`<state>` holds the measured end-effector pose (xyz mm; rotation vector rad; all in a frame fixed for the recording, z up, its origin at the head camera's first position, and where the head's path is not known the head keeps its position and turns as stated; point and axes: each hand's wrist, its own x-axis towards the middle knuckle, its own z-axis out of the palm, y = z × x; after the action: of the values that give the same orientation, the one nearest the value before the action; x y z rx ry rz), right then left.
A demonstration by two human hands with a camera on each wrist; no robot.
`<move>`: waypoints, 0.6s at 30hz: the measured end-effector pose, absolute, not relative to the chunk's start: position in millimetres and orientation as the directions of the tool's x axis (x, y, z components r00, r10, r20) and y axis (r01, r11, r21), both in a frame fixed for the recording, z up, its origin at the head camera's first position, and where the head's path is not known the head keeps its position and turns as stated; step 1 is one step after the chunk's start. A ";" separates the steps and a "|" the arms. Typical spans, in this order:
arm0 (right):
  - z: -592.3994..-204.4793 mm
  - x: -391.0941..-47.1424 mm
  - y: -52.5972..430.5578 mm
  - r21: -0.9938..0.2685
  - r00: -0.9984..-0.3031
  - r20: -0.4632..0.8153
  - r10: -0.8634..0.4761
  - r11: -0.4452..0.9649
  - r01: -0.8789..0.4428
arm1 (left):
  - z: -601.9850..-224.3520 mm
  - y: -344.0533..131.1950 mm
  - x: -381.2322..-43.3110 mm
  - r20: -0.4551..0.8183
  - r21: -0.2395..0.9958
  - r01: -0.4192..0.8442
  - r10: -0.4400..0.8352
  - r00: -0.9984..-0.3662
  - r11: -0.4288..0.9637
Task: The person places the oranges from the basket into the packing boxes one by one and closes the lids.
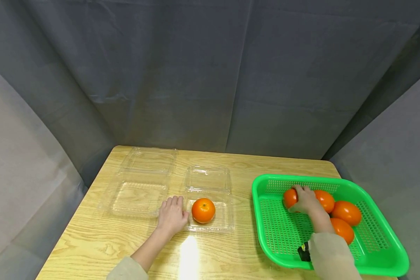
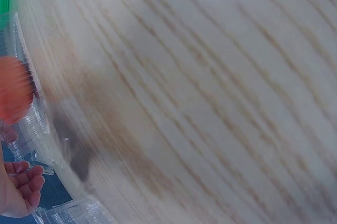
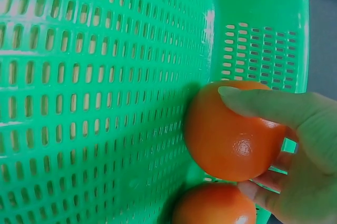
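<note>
In the green basket, my right hand (image 1: 304,200) grips an orange (image 3: 237,132), thumb over its top and fingers round its far side. Right beside it in the right wrist view is another orange (image 3: 213,205). My left hand (image 1: 173,216) rests between two clear plastic containers, its thumb at the left edge of the smaller container (image 1: 229,223). That container lies with its lid folded back and has one orange (image 1: 203,210) in its base. Seen from the left wrist, the left hand (image 2: 21,187) has loosely bent fingers with nothing held between them.
A larger clear container (image 1: 140,198), lid also laid back, is at the left of the wooden table (image 1: 87,241). Several more oranges (image 1: 346,212) sit in the right part of the green basket (image 1: 262,233). Grey curtains (image 1: 196,77) hang behind the table.
</note>
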<state>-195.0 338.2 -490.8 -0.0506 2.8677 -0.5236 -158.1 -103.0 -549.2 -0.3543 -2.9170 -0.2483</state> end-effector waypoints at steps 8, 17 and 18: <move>-489.1 -194.5 335.5 -0.345 -0.974 -0.216 -0.066 0.939 0.013 | -549.8 -103.0 -159.1 0.197 0.136 0.246 0.217 -0.956 0.960; -487.7 -194.9 336.1 -0.347 -0.974 -0.219 -0.055 0.937 0.025 | -551.2 -103.4 -159.7 0.199 0.126 0.246 0.218 -0.955 0.961; -487.6 -195.2 336.2 -0.347 -0.974 -0.218 -0.054 0.937 0.026 | -551.1 -103.5 -159.6 0.198 0.129 0.246 0.218 -0.956 0.961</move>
<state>-195.2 336.2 -487.6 -0.0210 2.8689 -0.5185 -159.6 -103.5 -551.1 -0.3493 -2.9297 -0.2262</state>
